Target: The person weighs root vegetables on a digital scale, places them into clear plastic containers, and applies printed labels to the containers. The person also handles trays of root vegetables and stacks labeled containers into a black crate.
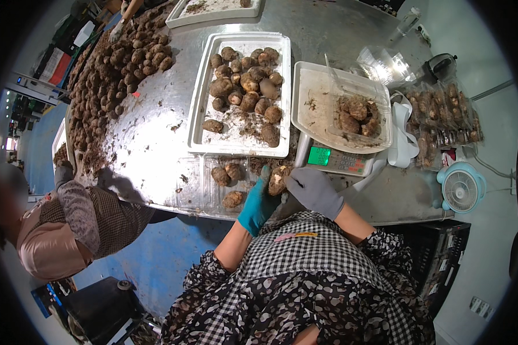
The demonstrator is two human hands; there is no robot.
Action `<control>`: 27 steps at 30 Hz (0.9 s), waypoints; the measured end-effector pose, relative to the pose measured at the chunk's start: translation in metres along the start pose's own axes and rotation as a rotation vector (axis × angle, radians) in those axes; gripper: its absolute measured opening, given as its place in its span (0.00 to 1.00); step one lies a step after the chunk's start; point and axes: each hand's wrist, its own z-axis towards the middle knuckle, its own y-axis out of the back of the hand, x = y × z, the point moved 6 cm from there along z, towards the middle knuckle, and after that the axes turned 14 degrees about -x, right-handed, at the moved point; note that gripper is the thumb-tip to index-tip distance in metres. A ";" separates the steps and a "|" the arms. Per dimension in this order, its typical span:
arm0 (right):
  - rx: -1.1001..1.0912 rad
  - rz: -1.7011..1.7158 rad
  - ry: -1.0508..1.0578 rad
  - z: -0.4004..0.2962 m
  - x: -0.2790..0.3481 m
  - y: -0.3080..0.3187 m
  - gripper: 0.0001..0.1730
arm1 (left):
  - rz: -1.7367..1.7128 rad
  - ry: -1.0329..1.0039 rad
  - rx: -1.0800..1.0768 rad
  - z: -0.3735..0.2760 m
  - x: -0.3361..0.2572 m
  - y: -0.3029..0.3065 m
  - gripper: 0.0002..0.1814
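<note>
My left hand (260,203), in a teal glove, grips a brown taro corm (279,180) with a pale bare patch. My right hand (315,189), in a grey glove, has its fingertips against the corm's right side. Just left of my hands, a clear plastic tray (208,181) contains a few taro corms (232,199). Beyond them a white foam tray (197,108) bears many loose corms (247,82) and soil crumbs. At the right, a digital scale (337,160) with a lit green display carries a pan (315,116), on which sits a clear container of corms (357,115).
A large taro heap (121,73) covers the table's left side. Packed taro trays (442,112), a light-blue fan (461,187) and white tape (402,129) are at the right. A co-worker (73,220) stands at the left; another person's gloved hand (117,31) reaches over the heap.
</note>
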 end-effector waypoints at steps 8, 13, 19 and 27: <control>-0.220 0.123 -0.182 -0.008 -0.033 -0.004 0.19 | -0.230 0.228 0.116 0.000 0.004 -0.005 0.26; 0.053 -0.041 -0.058 -0.002 -0.003 -0.004 0.17 | -0.060 -0.028 -0.018 0.002 -0.001 -0.003 0.24; -0.059 0.168 -0.148 -0.003 -0.001 -0.016 0.13 | 0.073 0.035 -0.013 -0.011 -0.011 0.009 0.23; 0.128 0.062 -0.090 -0.019 -0.031 -0.054 0.17 | 1.052 -1.041 -0.433 -0.035 -0.115 0.058 0.28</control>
